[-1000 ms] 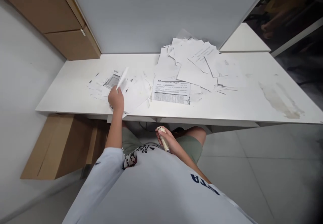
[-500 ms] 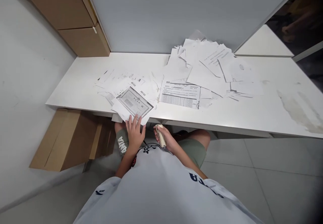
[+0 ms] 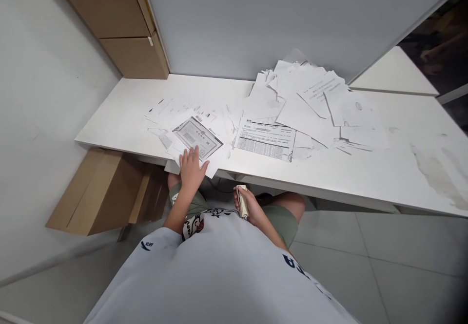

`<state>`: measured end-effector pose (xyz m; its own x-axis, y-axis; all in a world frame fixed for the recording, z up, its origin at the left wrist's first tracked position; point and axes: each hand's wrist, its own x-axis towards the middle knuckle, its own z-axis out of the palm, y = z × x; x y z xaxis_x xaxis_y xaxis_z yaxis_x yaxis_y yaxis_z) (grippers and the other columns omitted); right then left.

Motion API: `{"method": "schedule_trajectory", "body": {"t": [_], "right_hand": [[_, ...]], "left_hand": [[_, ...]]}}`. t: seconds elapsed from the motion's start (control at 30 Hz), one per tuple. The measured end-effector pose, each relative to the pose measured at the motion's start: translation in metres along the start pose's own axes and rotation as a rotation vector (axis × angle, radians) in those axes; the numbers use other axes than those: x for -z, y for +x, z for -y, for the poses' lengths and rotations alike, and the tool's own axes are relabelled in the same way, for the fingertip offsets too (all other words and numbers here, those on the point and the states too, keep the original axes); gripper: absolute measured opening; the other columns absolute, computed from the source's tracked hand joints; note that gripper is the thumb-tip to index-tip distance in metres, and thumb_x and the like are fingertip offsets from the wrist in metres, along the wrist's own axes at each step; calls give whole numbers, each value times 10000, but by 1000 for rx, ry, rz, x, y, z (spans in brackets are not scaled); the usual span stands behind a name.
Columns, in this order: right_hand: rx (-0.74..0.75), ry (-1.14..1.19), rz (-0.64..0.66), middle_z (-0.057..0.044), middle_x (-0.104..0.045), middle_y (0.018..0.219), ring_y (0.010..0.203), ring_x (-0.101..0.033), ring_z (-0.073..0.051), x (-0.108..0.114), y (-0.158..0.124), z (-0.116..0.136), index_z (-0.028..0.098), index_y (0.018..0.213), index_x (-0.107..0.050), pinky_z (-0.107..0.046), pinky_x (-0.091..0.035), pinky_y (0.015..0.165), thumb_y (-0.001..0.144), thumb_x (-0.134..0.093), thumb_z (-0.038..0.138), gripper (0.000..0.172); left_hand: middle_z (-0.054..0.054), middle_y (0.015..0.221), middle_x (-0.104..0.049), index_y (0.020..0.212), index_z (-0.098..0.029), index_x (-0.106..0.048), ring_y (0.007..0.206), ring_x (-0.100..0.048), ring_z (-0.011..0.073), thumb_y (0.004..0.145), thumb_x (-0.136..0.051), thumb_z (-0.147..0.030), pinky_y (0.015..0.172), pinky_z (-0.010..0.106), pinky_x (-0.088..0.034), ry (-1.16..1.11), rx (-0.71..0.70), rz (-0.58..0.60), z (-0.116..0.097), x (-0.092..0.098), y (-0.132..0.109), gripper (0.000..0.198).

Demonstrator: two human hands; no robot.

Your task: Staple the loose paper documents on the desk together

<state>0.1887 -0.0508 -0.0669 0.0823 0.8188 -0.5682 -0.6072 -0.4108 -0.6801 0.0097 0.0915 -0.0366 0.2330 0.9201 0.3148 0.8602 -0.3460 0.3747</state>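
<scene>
My left hand (image 3: 191,169) lies with fingers spread on a sheet with a grey-bordered certificate (image 3: 198,138) at the desk's front edge. White sheets (image 3: 173,149) are beneath it, some jutting past the edge. Below the desk's edge, over my lap, my right hand (image 3: 251,204) is wrapped round a cream-coloured stapler (image 3: 243,201), held upright and apart from the papers. A printed form with a table (image 3: 265,140) lies flat on the desk to the right of the certificate.
A messy heap of white papers (image 3: 307,90) rests at the back of the white desk (image 3: 383,173), against the grey panel. Cardboard boxes stand at the back left (image 3: 133,58) and under the desk at the left (image 3: 86,190). A stain marks the desk's right end.
My left hand has moved forward with the certificate sheet, farther onto the desk. The stapler stays in my right hand below the edge. The camera view has shifted slightly.
</scene>
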Motion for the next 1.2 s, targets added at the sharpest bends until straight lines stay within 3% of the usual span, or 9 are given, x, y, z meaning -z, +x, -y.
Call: {"method": "schedule_trajectory", "body": {"t": [0.17,0.33,0.43,0.63,0.87,1.07,1.2], "right_hand": [[10,4,-2,47,-555,625,433,-476,-83,6,5,1,207,848,-602,-202,-345,367,618,-795,584,481],[-15,-16,19,51,-557,608,425,-475,-86,10,7,-1,213,815,-598,-209,-344,357,577,-815,593,498],[-27,-21,15,54,-557,607,417,-467,-84,12,6,-4,214,816,-600,-209,-338,353,560,-822,597,512],[-44,4,6,58,-544,593,410,-457,-81,17,4,-11,202,821,-586,-210,-323,357,570,-808,597,518],[-65,2,-16,52,-543,592,394,-442,-83,21,8,-13,207,822,-574,-212,-316,347,621,-785,554,453],[-73,-17,-11,49,-537,577,392,-448,-88,17,11,-14,205,806,-575,-214,-320,342,639,-769,542,423],[-77,-57,38,43,-549,592,406,-466,-91,9,8,-10,204,806,-588,-218,-340,359,657,-768,529,401]], "left_hand": [[180,1399,-575,1416,-113,-507,1356,-474,330,985,-324,-222,1109,481,-390,119,-141,197,5,11,25,481],[116,1490,-497,1536,-167,-317,1363,-462,251,954,-318,-158,1111,417,-401,72,-240,321,24,25,48,582],[107,1538,-437,1554,-158,-260,1390,-421,258,969,-346,-242,1128,417,-373,58,-246,330,31,28,59,598],[143,1351,-604,1492,-113,-398,1235,-519,297,975,-308,-215,1015,424,-430,156,-287,367,33,30,78,534],[130,1408,-556,1458,-172,-462,1258,-470,326,969,-420,-391,1008,441,-404,158,-332,340,38,22,79,537],[149,1296,-622,1454,-167,-459,1152,-524,315,976,-366,-253,915,419,-432,218,-347,320,31,21,79,495],[180,1169,-668,1439,-120,-467,1083,-573,304,952,-322,-127,880,418,-439,297,-327,318,13,27,71,508]]}}
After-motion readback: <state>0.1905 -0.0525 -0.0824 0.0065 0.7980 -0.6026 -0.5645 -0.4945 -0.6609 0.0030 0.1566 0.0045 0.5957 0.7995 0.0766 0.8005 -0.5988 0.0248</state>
